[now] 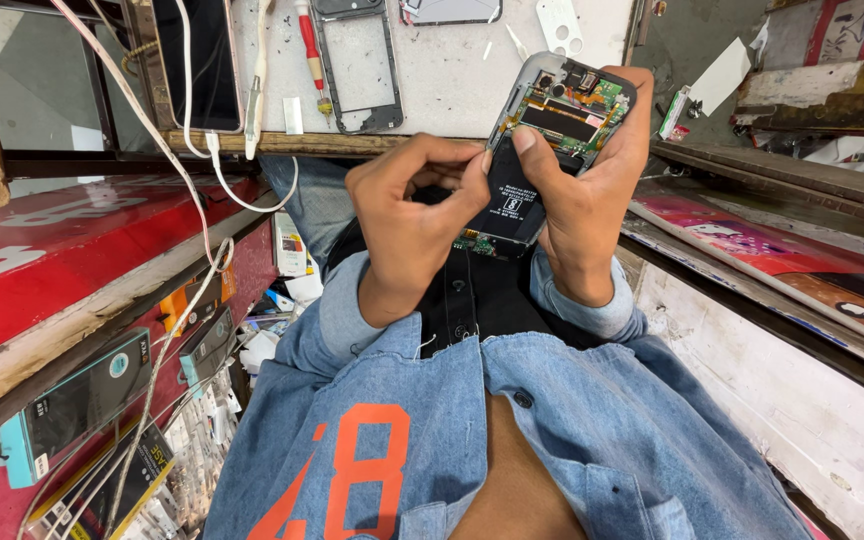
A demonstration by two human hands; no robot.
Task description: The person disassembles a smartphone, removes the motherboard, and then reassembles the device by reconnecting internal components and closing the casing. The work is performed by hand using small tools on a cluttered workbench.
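I hold an opened phone [550, 130] with its back cover off, so the black battery and green circuit board show. My right hand [592, 190] is wrapped around the phone's right side, with its thumb lying on the battery. The curled fingers of my left hand [414, 215] press against the phone's left edge beside the battery. Whether a small tool sits in those fingers I cannot tell. Both hands are raised in front of my chest, near the edge of the white worktable [452, 85].
On the worktable lie a bare phone frame [357, 65], a red-handled screwdriver [312, 50], a dark-screened phone [197, 60], a white cable [192, 130] and small white parts. Red shelving [72, 260] with boxed accessories stands at the left, and coloured boards [782, 260] at the right.
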